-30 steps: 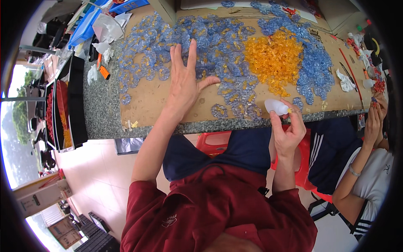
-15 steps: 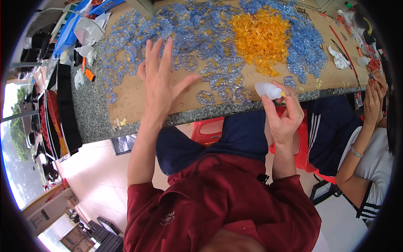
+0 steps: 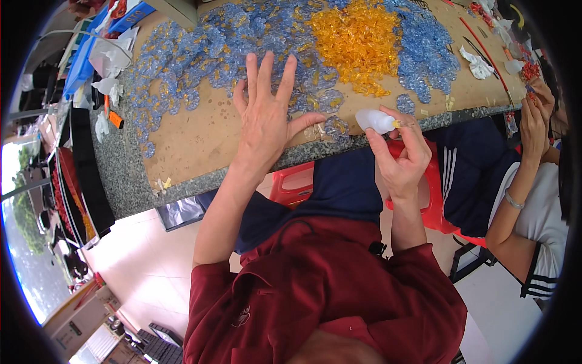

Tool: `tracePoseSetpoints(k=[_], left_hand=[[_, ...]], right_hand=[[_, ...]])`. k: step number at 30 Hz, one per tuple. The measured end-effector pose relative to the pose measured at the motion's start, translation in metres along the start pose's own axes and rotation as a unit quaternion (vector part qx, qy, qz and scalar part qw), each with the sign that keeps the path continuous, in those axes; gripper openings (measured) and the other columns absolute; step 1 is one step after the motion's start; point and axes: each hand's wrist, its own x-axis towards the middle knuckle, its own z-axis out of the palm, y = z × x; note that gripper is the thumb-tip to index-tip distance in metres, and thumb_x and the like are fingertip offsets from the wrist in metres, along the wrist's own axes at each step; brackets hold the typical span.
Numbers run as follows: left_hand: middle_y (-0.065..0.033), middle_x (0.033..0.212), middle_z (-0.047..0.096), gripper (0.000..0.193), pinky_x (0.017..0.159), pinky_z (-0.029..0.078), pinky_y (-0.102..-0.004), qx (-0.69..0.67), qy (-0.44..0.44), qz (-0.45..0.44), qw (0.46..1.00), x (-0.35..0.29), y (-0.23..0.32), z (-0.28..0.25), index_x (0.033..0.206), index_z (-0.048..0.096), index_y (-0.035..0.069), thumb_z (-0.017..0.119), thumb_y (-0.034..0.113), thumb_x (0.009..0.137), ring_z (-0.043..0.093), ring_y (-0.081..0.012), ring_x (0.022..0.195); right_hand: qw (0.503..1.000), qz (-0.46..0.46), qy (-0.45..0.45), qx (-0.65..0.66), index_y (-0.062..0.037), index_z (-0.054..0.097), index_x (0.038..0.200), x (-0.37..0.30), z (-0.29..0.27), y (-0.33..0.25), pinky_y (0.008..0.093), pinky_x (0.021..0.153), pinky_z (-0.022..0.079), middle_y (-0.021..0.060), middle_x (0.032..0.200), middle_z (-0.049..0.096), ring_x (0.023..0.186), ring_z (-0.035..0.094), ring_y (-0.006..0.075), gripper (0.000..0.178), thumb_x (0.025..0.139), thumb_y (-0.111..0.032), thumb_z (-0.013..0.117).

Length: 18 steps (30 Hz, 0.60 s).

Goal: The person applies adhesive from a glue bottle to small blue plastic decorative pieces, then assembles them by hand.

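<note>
My left hand (image 3: 265, 112) lies palm down with fingers spread, over clear blue plastic pieces with amber bits in them (image 3: 233, 45) and the brown board (image 3: 200, 130). Its thumb points toward a single blue-and-amber piece (image 3: 336, 128) near the table's front edge. In my right hand (image 3: 403, 155) is a small white squeeze bottle (image 3: 376, 121), pinched near its narrow end and tilted over the front edge. Something small and yellow shows at that end; I cannot tell whether it belongs to the bottle. Beyond the bottle lies a heap of amber pieces (image 3: 357, 48).
A heap of plain blue pieces (image 3: 427, 57) lies right of the amber one. Farther right are crumpled white tissue (image 3: 478, 64), a red rod (image 3: 485, 45) and a co-worker's hands (image 3: 535, 109). An orange-handled tool (image 3: 115, 119) and blue trays (image 3: 85, 70) are at the left.
My left hand has moved right and now covers part of the blue-and-amber pieces near the front edge. My right hand still holds the bottle. The whole view has shifted slightly.
</note>
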Motion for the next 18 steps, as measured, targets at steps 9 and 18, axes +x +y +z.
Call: tracePoseSetpoints(k=[9,18], left_hand=[[-0.0122,0.137,0.037,0.066,0.103,0.014,-0.0496,-0.056,-0.018,0.093,0.994,0.001,0.020,-0.020,0.118,0.057,0.018,0.074,0.044,0.060,0.018,-0.0361,0.135],[-0.0055,0.125,0.051,0.034,0.102,0.014,-0.0495,-0.099,-0.054,0.157,0.981,0.000,0.030,-0.005,0.095,0.069,0.017,0.076,0.030,0.064,0.027,-0.0311,0.133]], right_hand=[[1.000,-0.003,0.007,-0.012,0.0015,0.063,0.096,0.003,-0.007,0.002,0.0286,0.063,0.044,0.0114,0.086,0.063,0.076,0.059,0.0224,0.032,0.066,-0.002,0.073],[1.000,0.003,0.011,-0.010,0.0014,0.063,0.096,0.001,-0.012,0.004,0.0287,0.063,0.044,0.0117,0.087,0.063,0.075,0.058,0.0230,0.032,0.066,-0.001,0.072]])
